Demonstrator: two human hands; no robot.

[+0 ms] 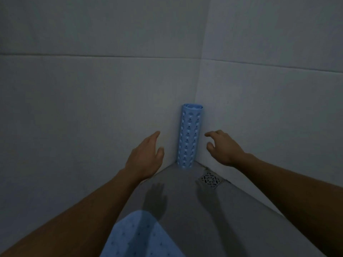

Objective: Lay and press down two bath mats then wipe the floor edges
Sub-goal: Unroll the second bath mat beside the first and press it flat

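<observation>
Perforated blue rolled mat [189, 138] upright — cornered by tiles.

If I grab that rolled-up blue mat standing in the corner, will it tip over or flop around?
The rolled mat stands tall and narrow on end, propped by both walls, so a nudge would probably tip it. It is full of holes and looks like soft plastic, so likely light. Once lifted it may loosen and unroll, since nothing visibly ties it.

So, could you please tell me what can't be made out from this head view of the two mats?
- Flat mat: its near end is cut off by the bottom edge.
- Rolled mat: the side facing the corner is hidden by the roll itself.
- Floor drain: too dim and small to show its pattern clearly.
</observation>
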